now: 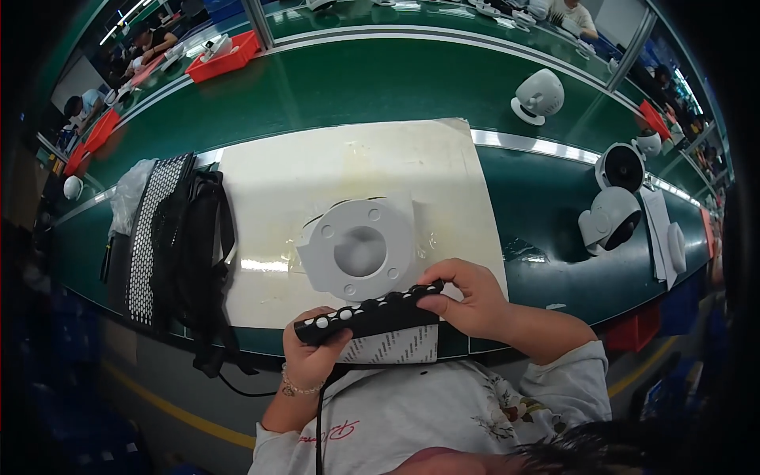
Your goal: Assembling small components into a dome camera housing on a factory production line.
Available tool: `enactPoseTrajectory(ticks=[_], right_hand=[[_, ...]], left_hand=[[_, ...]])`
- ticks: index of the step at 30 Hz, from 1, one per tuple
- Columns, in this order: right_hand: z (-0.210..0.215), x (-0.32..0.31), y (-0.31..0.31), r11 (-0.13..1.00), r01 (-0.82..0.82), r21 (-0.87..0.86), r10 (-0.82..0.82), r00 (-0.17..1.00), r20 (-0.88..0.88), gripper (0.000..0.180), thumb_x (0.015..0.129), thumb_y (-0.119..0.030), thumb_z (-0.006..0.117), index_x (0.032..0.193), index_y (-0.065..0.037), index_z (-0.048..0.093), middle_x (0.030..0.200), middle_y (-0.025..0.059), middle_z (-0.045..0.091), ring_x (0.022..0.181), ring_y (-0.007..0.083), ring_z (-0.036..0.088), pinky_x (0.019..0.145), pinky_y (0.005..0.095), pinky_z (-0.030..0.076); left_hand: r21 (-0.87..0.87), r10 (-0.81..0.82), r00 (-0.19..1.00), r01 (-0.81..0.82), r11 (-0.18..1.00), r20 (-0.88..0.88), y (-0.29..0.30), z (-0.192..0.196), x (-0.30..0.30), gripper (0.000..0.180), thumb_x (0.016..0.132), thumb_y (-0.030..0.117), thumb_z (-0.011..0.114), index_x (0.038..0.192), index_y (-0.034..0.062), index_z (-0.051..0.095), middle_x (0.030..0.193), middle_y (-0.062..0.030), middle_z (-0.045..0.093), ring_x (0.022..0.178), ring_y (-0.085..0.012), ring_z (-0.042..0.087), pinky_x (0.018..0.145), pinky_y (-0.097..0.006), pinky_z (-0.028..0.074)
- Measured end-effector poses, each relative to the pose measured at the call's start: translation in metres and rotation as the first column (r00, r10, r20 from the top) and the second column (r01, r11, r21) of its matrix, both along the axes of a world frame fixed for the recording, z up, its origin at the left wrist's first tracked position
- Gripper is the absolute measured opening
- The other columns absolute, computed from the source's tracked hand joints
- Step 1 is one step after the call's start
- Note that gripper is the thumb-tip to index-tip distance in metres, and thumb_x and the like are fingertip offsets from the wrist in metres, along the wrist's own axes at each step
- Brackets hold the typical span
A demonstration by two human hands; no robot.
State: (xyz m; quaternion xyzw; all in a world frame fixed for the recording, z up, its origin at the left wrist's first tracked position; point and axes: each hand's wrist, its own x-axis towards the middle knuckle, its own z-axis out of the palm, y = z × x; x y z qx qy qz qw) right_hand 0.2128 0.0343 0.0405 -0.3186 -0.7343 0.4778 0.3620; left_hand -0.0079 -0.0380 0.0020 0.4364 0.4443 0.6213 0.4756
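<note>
Both my hands hold a black sheet (pixel 380 321) near the table's front edge. The sheet is bent over, with a row of white round spots along its far edge and a white printed backing (pixel 396 347) showing below. My left hand (pixel 310 358) grips its left end, thumb on the near side. At the right end, my right hand (pixel 473 299) pinches the sheet's corner between thumb and fingers. Just beyond the sheet lies a white plastic base part (pixel 321 253) with a large round opening and several small round recesses. Neither hand touches this part.
A cream board (pixel 277 182) lies under the white part. Black pouches (pixel 186 237) and dotted black sheets (pixel 149 253) are piled at the left. White rounded fan-like units (pixel 611 218) and papers (pixel 657 229) stand right; another unit (pixel 541 93) is farther back. Red bins (pixel 226 62) and people line the far benches.
</note>
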Motion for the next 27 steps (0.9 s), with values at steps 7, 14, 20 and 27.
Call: enactPoseTrajectory(ticks=[7, 14, 20, 27], right_hand=[[0.016, 0.0, 0.013, 0.863, -0.031, 0.505, -0.024, 0.995, 0.102, 0.02, 0.069, -0.006, 0.07, 0.085, -0.005, 0.058, 0.099, 0.0096, 0.058, 0.092, 0.0232, 0.057, 0.08, 0.0295, 0.043], [0.026, -0.006, 0.01, 0.674, -0.022, 0.738, -0.055, 0.995, 0.08, 0.026, 0.065, -0.003, 0.07, 0.085, -0.009, 0.053, 0.096, 0.0079, 0.059, 0.093, 0.0227, 0.056, 0.07, 0.0354, 0.038], [0.025, -0.016, 0.006, 0.719, -0.097, 0.688, -0.013, 0.988, 0.154, 0.04, 0.065, -0.001, 0.07, 0.095, -0.013, 0.047, 0.084, 0.0021, 0.06, 0.083, 0.0206, 0.058, 0.07, 0.0349, 0.035], [0.025, -0.026, 0.001, 0.615, -0.041, 0.787, 0.001, 0.999, 0.052, 0.046, 0.065, 0.003, 0.069, 0.098, -0.015, 0.041, 0.077, 0.0003, 0.057, 0.078, 0.0184, 0.059, 0.071, 0.0356, 0.037]], left_hand=[[0.168, 0.044, 0.994, -0.027, 0.985, -0.099, 0.002, -0.003, -0.003, 0.013, 0.068, -0.007, 0.064, 0.078, -0.0049, 0.056, 0.074, -0.0094, 0.058, 0.065, -0.011, 0.053, 0.059, -0.022, 0.042], [0.139, 0.024, 0.956, 0.018, 0.99, -0.293, 0.002, 0.0, -0.007, 0.009, 0.067, -0.005, 0.063, 0.071, -0.0037, 0.054, 0.066, -0.0091, 0.057, 0.054, -0.0136, 0.051, 0.05, -0.024, 0.039], [0.169, 0.005, 0.898, 0.077, 0.983, -0.441, 0.003, 0.007, -0.01, 0.01, 0.065, -0.005, 0.062, 0.07, -0.0026, 0.054, 0.066, -0.0103, 0.056, 0.055, -0.0172, 0.054, 0.05, -0.025, 0.04], [0.149, 0.008, 0.922, 0.054, 0.987, -0.388, 0.0, 0.008, -0.013, 0.012, 0.064, -0.006, 0.062, 0.071, -0.0022, 0.053, 0.066, -0.0101, 0.056, 0.055, -0.0186, 0.054, 0.052, -0.026, 0.042]])
